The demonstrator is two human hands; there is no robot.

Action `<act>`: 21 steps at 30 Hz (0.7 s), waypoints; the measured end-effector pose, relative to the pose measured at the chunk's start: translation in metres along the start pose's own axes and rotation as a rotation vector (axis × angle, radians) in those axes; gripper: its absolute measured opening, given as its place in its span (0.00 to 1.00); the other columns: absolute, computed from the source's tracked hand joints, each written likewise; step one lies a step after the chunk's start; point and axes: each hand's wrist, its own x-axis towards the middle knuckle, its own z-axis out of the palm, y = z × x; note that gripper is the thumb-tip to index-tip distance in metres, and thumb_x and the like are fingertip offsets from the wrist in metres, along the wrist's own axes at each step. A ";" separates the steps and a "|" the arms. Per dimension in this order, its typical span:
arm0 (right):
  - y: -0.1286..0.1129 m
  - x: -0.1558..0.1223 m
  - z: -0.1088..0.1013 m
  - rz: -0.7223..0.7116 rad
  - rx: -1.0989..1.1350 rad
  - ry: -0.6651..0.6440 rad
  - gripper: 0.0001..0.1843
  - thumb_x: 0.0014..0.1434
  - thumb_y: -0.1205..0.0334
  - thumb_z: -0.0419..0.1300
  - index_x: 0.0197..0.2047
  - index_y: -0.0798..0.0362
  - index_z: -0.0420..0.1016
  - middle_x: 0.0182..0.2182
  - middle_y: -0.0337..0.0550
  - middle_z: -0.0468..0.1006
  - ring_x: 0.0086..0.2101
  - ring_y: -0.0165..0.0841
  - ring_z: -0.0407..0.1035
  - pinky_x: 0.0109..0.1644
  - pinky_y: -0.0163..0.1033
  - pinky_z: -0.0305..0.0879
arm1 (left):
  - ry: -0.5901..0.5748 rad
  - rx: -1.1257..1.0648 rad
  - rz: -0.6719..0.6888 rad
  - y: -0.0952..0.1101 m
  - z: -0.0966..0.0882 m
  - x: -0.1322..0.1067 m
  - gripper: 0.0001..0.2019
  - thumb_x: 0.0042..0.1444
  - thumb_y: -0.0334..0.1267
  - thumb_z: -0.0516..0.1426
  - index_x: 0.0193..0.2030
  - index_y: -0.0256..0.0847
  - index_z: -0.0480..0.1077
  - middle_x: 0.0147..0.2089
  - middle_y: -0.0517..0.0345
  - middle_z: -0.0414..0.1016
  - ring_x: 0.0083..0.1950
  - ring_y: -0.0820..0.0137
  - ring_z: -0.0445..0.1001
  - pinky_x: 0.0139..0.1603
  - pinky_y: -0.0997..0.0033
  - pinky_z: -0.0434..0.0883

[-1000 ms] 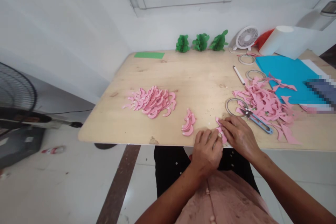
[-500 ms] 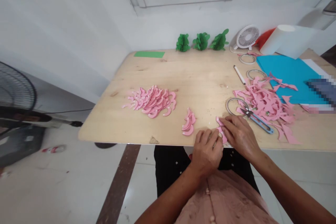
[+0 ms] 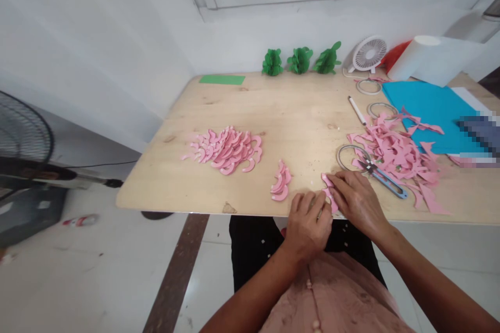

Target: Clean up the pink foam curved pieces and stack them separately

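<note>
At the table's near edge, a curved pink paper piece (image 3: 326, 181) lies between my two hands. My right hand (image 3: 358, 199) pinches its right side, thumb and fingers together. My left hand (image 3: 310, 221) has its fingers bent and pressed on the lower left side of the same piece. The fingers cover part of it. Just left of my hands is a small stack of curved pink paper pieces (image 3: 281, 183) with whitish tips. Farther left lies a larger heap of similar pieces (image 3: 230, 151).
Right of my hands are blue-handled snips (image 3: 386, 179), rolls of tape (image 3: 349, 158), pink paper scraps (image 3: 398, 151) and a white pen (image 3: 357, 110). Blue sheets (image 3: 437, 109) lie behind. Green paper shapes (image 3: 300, 61), a small white fan (image 3: 367, 55) and a green strip (image 3: 222, 79) line the back.
Hardly anything differs. Both hands stay at the pink paper piece in nearly the same pose, and the view has shifted very slightly.
</note>
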 end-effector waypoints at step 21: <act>-0.001 0.003 -0.003 0.004 0.013 -0.013 0.15 0.65 0.64 0.52 0.52 0.55 0.73 0.41 0.53 0.75 0.42 0.43 0.68 0.43 0.47 0.64 | -0.007 -0.006 0.004 0.000 -0.001 0.001 0.11 0.58 0.34 0.54 0.45 0.37 0.72 0.54 0.45 0.74 0.50 0.59 0.71 0.50 0.54 0.66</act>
